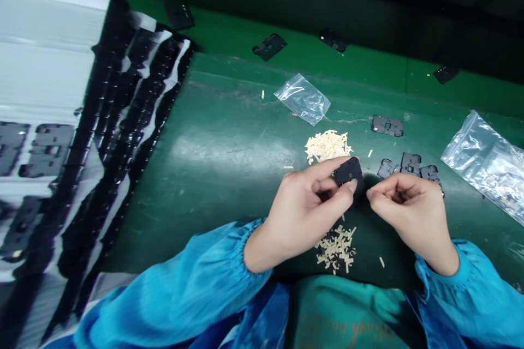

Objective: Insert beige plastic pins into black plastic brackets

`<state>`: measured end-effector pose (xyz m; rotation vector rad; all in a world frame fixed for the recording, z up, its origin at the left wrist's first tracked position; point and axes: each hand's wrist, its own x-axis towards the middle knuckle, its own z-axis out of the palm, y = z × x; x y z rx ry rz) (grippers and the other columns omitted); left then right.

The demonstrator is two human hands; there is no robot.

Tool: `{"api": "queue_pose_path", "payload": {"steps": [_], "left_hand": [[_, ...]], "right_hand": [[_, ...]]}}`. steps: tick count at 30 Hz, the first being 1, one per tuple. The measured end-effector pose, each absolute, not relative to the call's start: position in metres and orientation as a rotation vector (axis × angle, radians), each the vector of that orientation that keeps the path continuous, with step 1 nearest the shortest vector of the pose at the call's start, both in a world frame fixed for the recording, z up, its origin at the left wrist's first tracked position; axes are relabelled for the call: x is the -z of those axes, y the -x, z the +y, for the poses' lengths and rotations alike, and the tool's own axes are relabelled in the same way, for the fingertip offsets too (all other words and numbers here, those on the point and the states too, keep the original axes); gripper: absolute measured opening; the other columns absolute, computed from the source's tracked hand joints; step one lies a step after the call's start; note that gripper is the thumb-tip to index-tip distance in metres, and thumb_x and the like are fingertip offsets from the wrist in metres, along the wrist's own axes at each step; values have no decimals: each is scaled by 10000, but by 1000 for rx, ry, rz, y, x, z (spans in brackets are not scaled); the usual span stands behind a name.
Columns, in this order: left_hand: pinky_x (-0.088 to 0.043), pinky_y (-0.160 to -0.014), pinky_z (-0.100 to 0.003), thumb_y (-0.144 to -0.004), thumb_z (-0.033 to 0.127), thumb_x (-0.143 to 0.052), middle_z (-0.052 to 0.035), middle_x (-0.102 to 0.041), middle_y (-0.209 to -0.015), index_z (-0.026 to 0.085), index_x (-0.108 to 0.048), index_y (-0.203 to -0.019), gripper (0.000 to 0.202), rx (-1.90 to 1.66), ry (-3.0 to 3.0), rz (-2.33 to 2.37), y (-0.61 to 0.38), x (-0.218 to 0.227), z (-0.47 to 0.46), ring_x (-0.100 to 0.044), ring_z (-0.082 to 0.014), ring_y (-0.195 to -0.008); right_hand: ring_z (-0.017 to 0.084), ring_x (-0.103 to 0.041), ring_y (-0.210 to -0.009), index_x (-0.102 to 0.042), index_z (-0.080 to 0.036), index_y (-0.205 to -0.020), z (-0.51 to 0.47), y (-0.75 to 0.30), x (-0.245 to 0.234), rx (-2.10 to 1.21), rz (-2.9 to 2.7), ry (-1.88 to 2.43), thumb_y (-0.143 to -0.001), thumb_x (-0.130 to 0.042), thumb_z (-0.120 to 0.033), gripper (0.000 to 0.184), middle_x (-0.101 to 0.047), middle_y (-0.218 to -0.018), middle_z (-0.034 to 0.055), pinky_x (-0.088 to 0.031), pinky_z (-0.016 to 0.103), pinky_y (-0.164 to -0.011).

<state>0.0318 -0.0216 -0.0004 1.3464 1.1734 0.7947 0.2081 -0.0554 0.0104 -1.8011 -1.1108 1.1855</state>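
Frame of black moulded plastic point(349, 174) is tilting toward the person in the grip of the left hand point(298, 212), held up just above the bench, with the left fingers point(323, 170) curling around its near edge and one fingertip pressing on its face. Right hand point(413, 210) is hovering just beside the frame, its fingers point(388, 188) drawn into a narrow, nearly closed pinch; whether they have hold of anything tiny is impossible to tell from this view. Step in hand looks like close work at the frame's edge, and the next move appears to call for a careful, exact placing of those right fingers against it. Loose heap of pale cut strips point(335, 248) is lying on the green bench point(229, 185) beneath the hands, while a second heap point(327, 146) is lying just beyond the frame. Further right, more black frames point(410, 163) are lying in a small cluster, with another point(387, 125) sitting apart from them. Clear plastic bags are lying nearby, one point(302, 99) beyond the strips and a fuller one point(487, 161) at the right. Blurred stacked trays point(45, 82) are filling the left side of the view
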Motion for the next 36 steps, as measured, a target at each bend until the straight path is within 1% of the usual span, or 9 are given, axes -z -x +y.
{"api": "queue_pose_path", "payload": {"steps": [6,12,17,21,28,36], "left_hand": [[-403,-408,-188,-870,210,-638,54,-577,-493,151,-774,-1015,207,-788,-1353,1141,-31,1,-22,-531,-95,-423],[-416,-418,-176,-865,202,-649,60,-571,-488,136,-770,-1065,243,-784,-1287,1123,-31,2,-21,-532,-86,-412],[-469,-441,-159,-846,191,-680,65,-590,-514,132,-753,-1176,342,-754,-1151,1040,-27,3,-17,-559,-79,-427],[-500,-442,-154,-829,176,-705,66,-608,-522,124,-749,-1181,359,-729,-1064,987,-25,4,-14,-574,-75,-415],[-515,-447,-156,-808,159,-733,58,-631,-545,118,-745,-1199,393,-757,-1035,1000,-25,3,-16,-591,-78,-426],[-534,-472,-145,-816,142,-738,60,-657,-566,139,-746,-1193,377,-771,-1032,1008,-24,5,-15,-593,-66,-442]], "right_hand": [[70,-418,-462,-745,-179,-606,-55,-208,-10,-1191,-1110,1807,-672,-712,-203,78,-551,-497,-35,-327,190,-432],[70,-428,-460,-746,-184,-607,-53,-208,-10,-1244,-1058,1803,-655,-731,-212,57,-563,-492,-34,-327,183,-429],[85,-496,-490,-728,-184,-585,-48,-213,-10,-1427,-959,1774,-633,-765,-246,86,-652,-538,0,-372,191,-457],[88,-517,-504,-728,-182,-591,-48,-215,-10,-1521,-918,1729,-639,-766,-250,91,-682,-565,11,-393,200,-479],[75,-407,-472,-687,-180,-580,-54,-209,-8,-1376,-972,1762,-660,-764,-286,153,-571,-509,-23,-310,209,-437],[83,-394,-488,-716,-179,-660,-55,-207,-6,-1320,-1030,1755,-687,-752,-282,113,-500,-520,-47,-295,228,-455]]}}
